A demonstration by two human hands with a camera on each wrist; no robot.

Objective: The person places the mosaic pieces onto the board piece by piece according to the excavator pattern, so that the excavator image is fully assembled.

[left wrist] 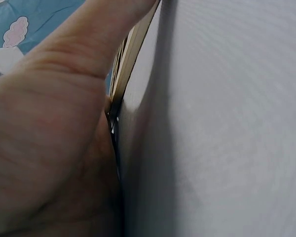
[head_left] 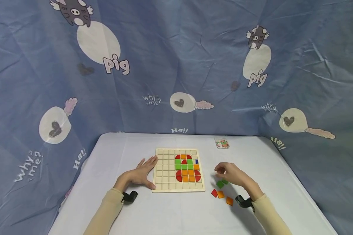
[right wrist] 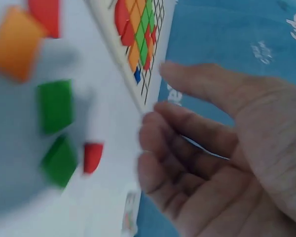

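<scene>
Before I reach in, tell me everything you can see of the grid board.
The grid board is pale, wood-looking and roughly square, with a rim around rows of square cells. It lies flat on the white table. Red, orange and green tiles fill cells toward its right side, with one partly blue tile near the right edge; the left columns are bare. The left hand touches its left edge.

Soft, even light fills the head view, leaving the white tablecloth bright and pale streaks of sheen on the blue curtain. A soft shadow falls left of the right sleeve. The left wrist view is dimmer, with a dark shadow band beside the left hand. In the right wrist view, the nearest tiles are badly blurred, while the board looks crisper.
</scene>
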